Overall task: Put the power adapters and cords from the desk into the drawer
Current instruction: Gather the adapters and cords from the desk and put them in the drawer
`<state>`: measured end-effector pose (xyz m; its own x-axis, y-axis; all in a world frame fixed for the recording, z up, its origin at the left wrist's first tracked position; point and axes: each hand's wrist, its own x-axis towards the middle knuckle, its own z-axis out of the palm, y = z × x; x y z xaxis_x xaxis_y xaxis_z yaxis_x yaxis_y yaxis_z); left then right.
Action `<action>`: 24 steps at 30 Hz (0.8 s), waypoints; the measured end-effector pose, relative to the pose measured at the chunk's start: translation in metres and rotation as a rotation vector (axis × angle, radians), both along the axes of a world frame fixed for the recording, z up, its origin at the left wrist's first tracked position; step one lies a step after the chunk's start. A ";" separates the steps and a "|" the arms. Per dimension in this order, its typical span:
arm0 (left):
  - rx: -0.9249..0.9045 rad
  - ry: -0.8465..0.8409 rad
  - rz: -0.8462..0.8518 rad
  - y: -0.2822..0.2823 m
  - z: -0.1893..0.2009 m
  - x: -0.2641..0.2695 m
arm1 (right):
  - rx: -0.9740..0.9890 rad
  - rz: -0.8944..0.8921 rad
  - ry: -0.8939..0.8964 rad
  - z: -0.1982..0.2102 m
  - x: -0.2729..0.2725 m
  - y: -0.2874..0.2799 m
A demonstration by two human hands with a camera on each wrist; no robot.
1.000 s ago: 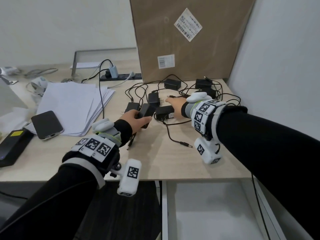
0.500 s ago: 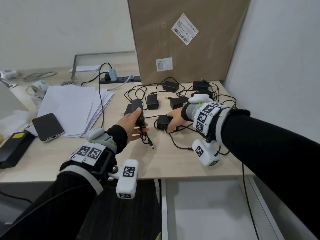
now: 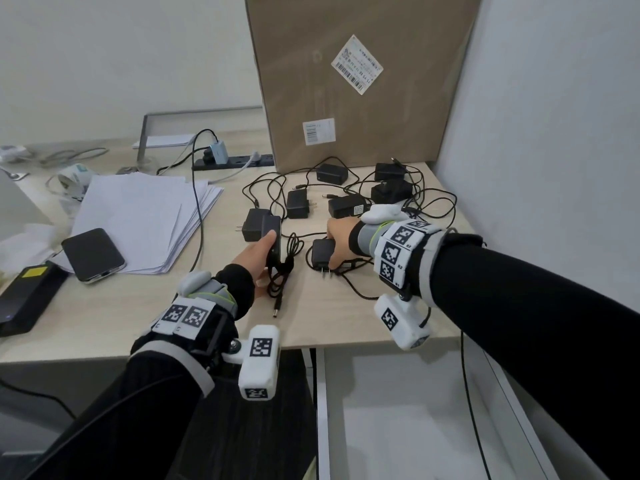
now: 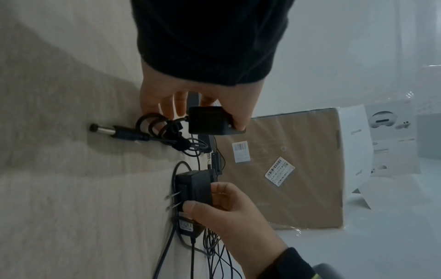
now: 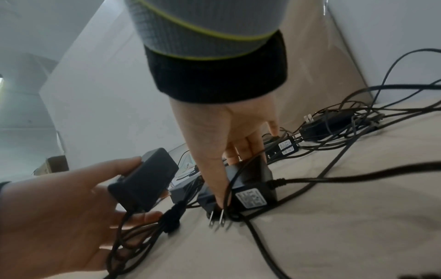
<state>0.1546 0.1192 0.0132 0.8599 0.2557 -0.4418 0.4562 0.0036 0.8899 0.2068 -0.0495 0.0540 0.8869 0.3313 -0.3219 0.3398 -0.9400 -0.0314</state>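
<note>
My left hand grips a black power adapter just above the desk. Its bundled cord hangs from it, and the barrel plug lies on the wood. In the left wrist view the thumb and fingers of the left hand pinch this adapter. To the right, my right hand grips a second black adapter, whose prongs point at the near edge. The right wrist view shows the right hand on top of that adapter, which rests on the desk. The white drawer stands open below the desk edge.
Several more black adapters with tangled cords lie behind my hands, in front of a tall cardboard box. A paper stack, a phone and a power strip are on the left. A wall bounds the right.
Both hands have drawn back toward the near edge with their adapters. The left one lifted its adapter off the desk, and the right one dragged its adapter out of the pile.
</note>
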 end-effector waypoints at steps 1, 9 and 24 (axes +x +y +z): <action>-0.002 -0.002 0.002 0.000 -0.001 0.001 | 0.026 -0.005 -0.015 -0.002 -0.001 -0.001; 0.037 -0.065 -0.020 -0.013 0.001 0.004 | 0.685 -0.172 -0.270 0.020 -0.015 -0.012; -0.162 -0.365 -0.058 -0.080 0.059 -0.015 | 1.475 -0.514 0.170 0.052 -0.050 -0.033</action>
<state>0.1394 0.0390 0.0727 0.9787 0.1544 -0.1352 0.1137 0.1406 0.9835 0.1569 -0.0828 0.1057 0.9877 0.1172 -0.1037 -0.0976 -0.0565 -0.9936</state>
